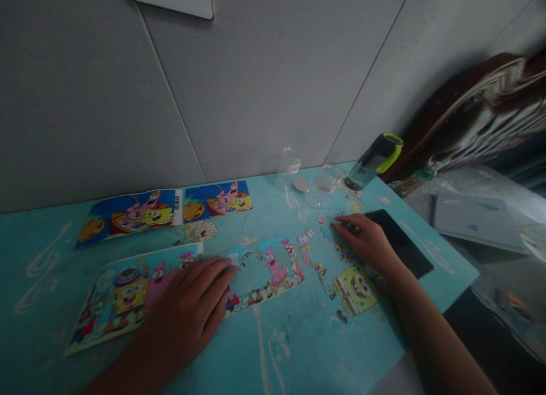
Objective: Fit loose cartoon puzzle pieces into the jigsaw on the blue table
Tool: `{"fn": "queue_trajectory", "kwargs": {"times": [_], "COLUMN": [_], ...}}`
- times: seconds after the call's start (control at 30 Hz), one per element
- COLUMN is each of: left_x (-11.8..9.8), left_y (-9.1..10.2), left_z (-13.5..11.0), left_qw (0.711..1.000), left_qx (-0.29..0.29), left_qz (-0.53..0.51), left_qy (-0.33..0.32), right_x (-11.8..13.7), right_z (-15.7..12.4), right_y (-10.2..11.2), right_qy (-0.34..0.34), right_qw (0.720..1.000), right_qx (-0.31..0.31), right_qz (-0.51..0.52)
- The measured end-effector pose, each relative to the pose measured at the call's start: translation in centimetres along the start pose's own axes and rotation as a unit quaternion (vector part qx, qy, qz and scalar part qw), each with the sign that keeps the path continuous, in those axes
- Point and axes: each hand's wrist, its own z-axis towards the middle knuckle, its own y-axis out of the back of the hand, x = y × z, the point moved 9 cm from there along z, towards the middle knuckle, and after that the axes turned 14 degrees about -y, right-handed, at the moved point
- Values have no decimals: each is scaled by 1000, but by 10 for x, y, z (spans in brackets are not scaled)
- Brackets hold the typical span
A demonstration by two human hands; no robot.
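My left hand lies flat with fingers stretched out, over the right end of a printed cartoon picture card and the left side of a partly assembled jigsaw puzzle. Gaps show in the puzzle's middle, and the hand hides its left edge. To the right, my right hand is closed in a pinch among loose jigsaw pieces. A tiny piece seems to be between the fingertips, though its print is too small to make out. More pieces lie beneath and around that hand.
Two blue cartoon pictures lie along the wall. Clear plastic cups, a round lid and a dark bottle stand at the back. A black flat pad lies beside my right forearm.
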Motion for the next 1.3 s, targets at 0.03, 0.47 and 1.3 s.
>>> {"fn": "queue_trajectory", "kwargs": {"times": [0.03, 0.47, 1.3], "left_x": [0, -3, -4], "left_y": [1, 2, 6], "left_z": [1, 4, 10], "left_qw": [1000, 999, 998], "left_qx": [-1, 8, 8], "left_qz": [-2, -26, -33], "left_qy": [1, 28, 46], "right_x": [7, 13, 166], "right_z": [-2, -7, -55], "right_y": [-3, -17, -98], "right_qy": [17, -35, 70], "right_qw": [1000, 995, 971], "right_qx": [10, 59, 174], "right_qz": [5, 71, 148]}}
